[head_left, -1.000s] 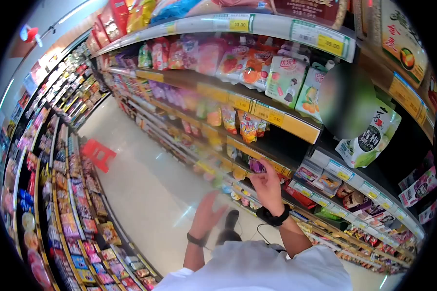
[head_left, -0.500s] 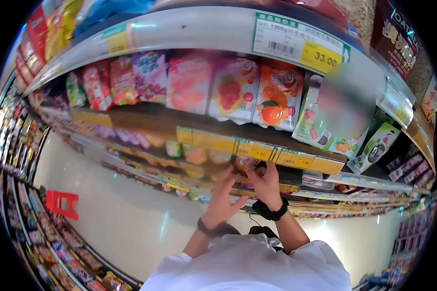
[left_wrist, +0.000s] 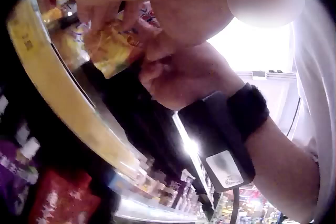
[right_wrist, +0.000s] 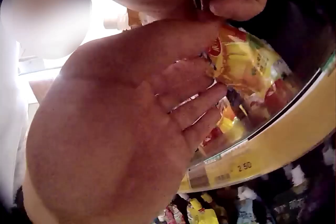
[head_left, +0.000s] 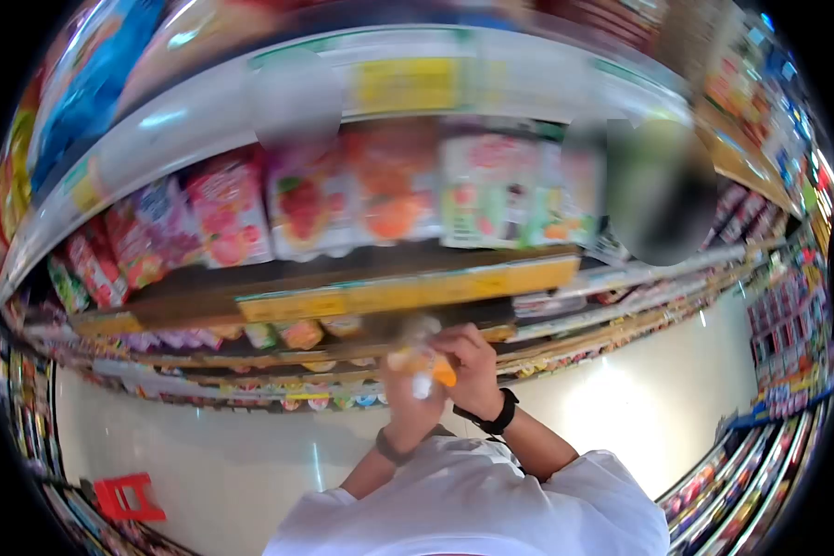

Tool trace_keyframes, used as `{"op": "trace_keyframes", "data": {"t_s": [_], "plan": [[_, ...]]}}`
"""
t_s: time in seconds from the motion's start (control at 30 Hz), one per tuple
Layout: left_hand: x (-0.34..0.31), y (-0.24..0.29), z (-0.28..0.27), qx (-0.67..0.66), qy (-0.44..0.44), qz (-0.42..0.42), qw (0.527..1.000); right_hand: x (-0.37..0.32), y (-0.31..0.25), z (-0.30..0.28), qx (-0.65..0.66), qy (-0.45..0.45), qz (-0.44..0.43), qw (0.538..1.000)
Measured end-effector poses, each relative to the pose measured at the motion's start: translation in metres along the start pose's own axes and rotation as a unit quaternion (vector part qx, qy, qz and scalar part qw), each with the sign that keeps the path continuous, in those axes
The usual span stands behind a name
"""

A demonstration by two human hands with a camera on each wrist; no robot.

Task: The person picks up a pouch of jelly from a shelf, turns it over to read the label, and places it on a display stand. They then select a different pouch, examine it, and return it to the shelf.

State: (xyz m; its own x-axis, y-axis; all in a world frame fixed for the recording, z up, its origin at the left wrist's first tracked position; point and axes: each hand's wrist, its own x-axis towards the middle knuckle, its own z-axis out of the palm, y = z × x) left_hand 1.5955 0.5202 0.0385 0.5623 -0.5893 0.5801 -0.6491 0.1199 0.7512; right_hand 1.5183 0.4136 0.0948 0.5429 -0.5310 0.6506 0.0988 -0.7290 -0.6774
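Observation:
In the head view both hands meet in front of the shelf around a small yellow-orange spouted pouch (head_left: 444,372), its white cap towards the person. My left hand (head_left: 406,398) grips its left side. My right hand (head_left: 473,372) holds it from the right, fingers bent at its upper part. In the left wrist view the yellow pouch (left_wrist: 113,50) shows beneath the left hand's fingers, with the right hand's thumb close by. In the right wrist view the yellow pouch (right_wrist: 241,64) lies beyond the right hand's fingers; its lower end is hidden by the hands.
Behind the hands runs a shelf edge with yellow price labels (head_left: 380,295). Fruit-print pouches (head_left: 394,208) stand in a row above it. A red stool (head_left: 130,498) is on the aisle floor at lower left. More stocked shelves (head_left: 741,473) line the right side.
The hands have come together and now hold the pouch between them, drawn slightly down from the shelf. The head view has swung, so the shelf's pouches appear further left.

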Motion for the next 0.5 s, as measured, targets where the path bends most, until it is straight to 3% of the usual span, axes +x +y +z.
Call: {"op": "trace_keyframes", "data": {"t_s": [0.1, 0.17, 0.2, 0.3, 0.37, 0.4, 0.5], "plan": [[-0.011, 0.013, 0.023, -0.056, 0.003, 0.025, 0.998, -0.03, -0.011, -0.046, -0.002, -0.017, 0.091, 0.996], [-0.031, 0.013, 0.045, -0.162, -0.009, 0.001, 0.987, -0.046, -0.008, -0.078, -0.006, 0.009, 0.083, 0.996], [-0.029, 0.036, 0.049, -0.128, -0.02, 0.015, 0.991, -0.055, -0.011, -0.097, -0.004, 0.005, 0.093, 0.996], [-0.054, 0.057, 0.077, -0.132, -0.091, 0.021, 0.987, -0.092, -0.016, -0.153, -0.032, -0.012, 0.121, 0.992], [-0.08, 0.071, 0.1, -0.204, -0.169, -0.033, 0.964, -0.122, -0.023, -0.19, -0.041, -0.017, 0.128, 0.991], [-0.095, 0.08, 0.112, -0.23, -0.202, -0.076, 0.949, -0.146, -0.014, -0.201, -0.046, 0.002, 0.135, 0.99], [-0.133, 0.096, 0.146, -0.239, -0.3, -0.082, 0.92, -0.197, -0.027, -0.247, -0.044, 0.056, 0.192, 0.979]]}}
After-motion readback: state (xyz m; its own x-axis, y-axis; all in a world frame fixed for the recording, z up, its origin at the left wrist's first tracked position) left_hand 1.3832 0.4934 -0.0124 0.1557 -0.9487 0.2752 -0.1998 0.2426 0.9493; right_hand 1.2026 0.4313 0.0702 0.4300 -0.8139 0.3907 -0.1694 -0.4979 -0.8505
